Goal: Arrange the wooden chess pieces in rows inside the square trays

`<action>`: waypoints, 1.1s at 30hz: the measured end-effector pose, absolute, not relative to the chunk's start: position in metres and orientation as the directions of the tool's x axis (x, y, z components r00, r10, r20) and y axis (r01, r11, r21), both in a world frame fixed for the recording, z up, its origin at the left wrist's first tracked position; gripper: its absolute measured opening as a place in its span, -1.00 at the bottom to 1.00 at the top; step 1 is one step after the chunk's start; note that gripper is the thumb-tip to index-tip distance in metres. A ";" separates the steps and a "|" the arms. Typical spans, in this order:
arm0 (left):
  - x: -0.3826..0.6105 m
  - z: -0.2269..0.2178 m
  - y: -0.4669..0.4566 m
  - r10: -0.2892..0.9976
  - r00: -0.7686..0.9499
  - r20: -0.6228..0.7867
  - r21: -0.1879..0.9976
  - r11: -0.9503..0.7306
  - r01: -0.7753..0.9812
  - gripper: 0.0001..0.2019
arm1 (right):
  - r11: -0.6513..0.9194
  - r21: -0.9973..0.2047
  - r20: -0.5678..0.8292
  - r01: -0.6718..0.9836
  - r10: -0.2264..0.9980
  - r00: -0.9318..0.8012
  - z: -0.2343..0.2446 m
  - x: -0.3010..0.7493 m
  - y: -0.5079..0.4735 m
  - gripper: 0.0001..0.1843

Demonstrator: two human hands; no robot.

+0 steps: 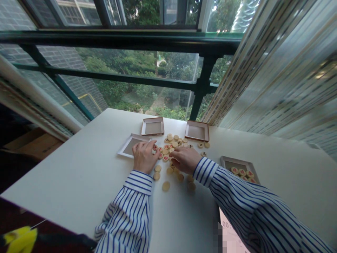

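Observation:
Round wooden xiangqi pieces (165,158) lie in a loose heap at the middle of the white table, some showing red or dark characters, others blank side up. My right hand (185,160) reaches in from the right, its fingertips pinched on a pale xiangqi piece (171,150) at the heap. On the left edge of the heap is my left hand (145,157), thumb and fingers apart in a curve. A red-marked piece (155,148) shows between them; whether they touch it is unclear. Behind this hand, partly covered, lies a shallow white-rimmed tray (123,150).
Two shallow box parts, a left one (142,127) and a right one (186,131), sit along the table's far edge. At right, a tray (238,161) holds several red-marked pieces. A lit screen (229,228) lies under my right forearm. Beyond the table (79,168) stand a railing and windows.

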State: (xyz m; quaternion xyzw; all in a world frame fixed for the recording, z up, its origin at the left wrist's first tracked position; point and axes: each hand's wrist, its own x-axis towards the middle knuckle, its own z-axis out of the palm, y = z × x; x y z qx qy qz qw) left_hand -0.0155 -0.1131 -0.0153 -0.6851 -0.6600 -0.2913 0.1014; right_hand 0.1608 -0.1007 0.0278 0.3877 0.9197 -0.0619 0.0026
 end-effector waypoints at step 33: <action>0.025 -0.001 -0.144 0.758 0.043 0.651 0.414 -0.402 0.817 -0.72 | 0.639 -0.156 0.097 0.753 0.768 -0.633 0.045 0.208 -0.121 -0.74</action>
